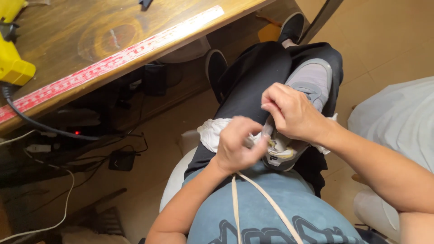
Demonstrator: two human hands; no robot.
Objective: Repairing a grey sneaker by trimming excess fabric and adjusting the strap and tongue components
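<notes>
Head view: grey shoe [310, 81] lies under right hand [291, 113], beside left hand [237, 147].

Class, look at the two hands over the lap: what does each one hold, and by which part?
The right hand grips the grey shoe across its heel end. The left hand pinches something small at the shoe's heel; what it is cannot be told.

A wooden table [135, 27] with a red-and-white strip [113, 61] along its edge carries a yellow tool [11, 63] at its left end. Below, the floor [158, 131] holds a tangle of cables [68, 149] and a black adapter [121, 160].
</notes>
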